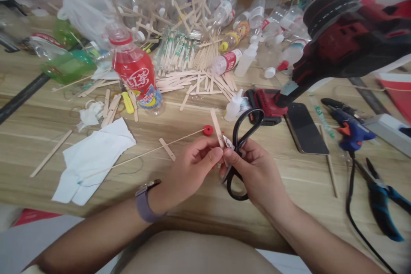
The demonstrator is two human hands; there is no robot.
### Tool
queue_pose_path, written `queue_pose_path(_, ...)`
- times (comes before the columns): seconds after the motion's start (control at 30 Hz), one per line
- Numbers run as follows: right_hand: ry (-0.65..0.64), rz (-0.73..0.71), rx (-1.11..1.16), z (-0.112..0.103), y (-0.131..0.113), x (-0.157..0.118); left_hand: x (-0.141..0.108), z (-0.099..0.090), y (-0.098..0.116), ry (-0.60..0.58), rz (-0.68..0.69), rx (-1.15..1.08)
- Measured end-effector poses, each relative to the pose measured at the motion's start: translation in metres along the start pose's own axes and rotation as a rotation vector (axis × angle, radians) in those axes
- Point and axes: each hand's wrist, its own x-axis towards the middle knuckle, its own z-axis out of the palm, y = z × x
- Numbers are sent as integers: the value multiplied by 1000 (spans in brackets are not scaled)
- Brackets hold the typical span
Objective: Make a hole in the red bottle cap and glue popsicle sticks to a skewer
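Wooden stick (pixel 215 126) pinched tight between thumb and fingers of the left hand (pixel 201 158), tilted, top end free. Black-handled scissors (pixel 235 135) gripped by the right hand (pixel 257 165) around the middle, both handle loops outside the grip, thumb tip close to the left thumb.

Just left of the scissors, a red disc (pixel 208 130) at the end of a thin rod (pixel 138 159), with a short stick (pixel 167 150) beside the rod. Farther left, white cloth (pixel 96 158) under the rod's other end. Just beyond the scissors, a small white squeeze bottle (pixel 233 108); beyond and to the left, a red-labelled drink bottle (pixel 136 72) upright near a heap of flat sticks (pixel 192 83). Right of the scissors, a dark phone (pixel 306 128), then a blue glue gun (pixel 349 126) and pliers (pixel 380 199). Beyond and right, a red and black power tool (pixel 349 38). All on the wooden table (pixel 305 177).
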Motion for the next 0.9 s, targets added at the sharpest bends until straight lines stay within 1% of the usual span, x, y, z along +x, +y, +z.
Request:
queue_pose_path(0.07,15,0,14,3,2,-1,-2,2,-1,14,12,-5)
queue_pose_path(0.17,11,31,-15,7,4,-4,-3,3,-1,65,-18,53)
queue_pose_path(0.27,-3,31,-114,5,4,-6,-4,1,2,186,9,260)
queue_pose_path(0.33,12,-23,-310,-1,1,-7,-3,-2,5,247,32,421)
queue_pose_path(0.37,33,-90,-469,-6,0,-7,-3,-4,6,258,39,493)
queue_pose_path(0.4,51,-191,-664,-11,-3,-7,-3,-5,6,257,44,557)
queue_pose_path(0.43,67,-335,-877,-16,-5,-6,-3,-7,6,250,50,612)
queue_pose_path(0.47,64,-517,-1080,-22,-8,-5,-3,-8,6,241,61,660)
queue_pose_path(0.5,31,-681,-1252,-26,-11,-3,-3,-9,6,232,72,699)
queue_pose_path(0.53,-6,-812,-1395,-30,-14,-2,-3,-9,6,218,77,724)
queue_pose_path(0.57,-42,-904,-1513,-33,-18,-1,-4,-10,6,195,72,734)
queue_pose_path(0.6,-65,-957,-1613,-34,-21,-1,-4,-10,6,171,64,736)
queue_pose_path(0.7,-71,-1034,-1817,-36,-29,1,-5,-9,6,110,54,754)
queue_pose_path(0.9,-168,-1107,-1962,-33,-38,3,-4,-10,6,101,73,796)
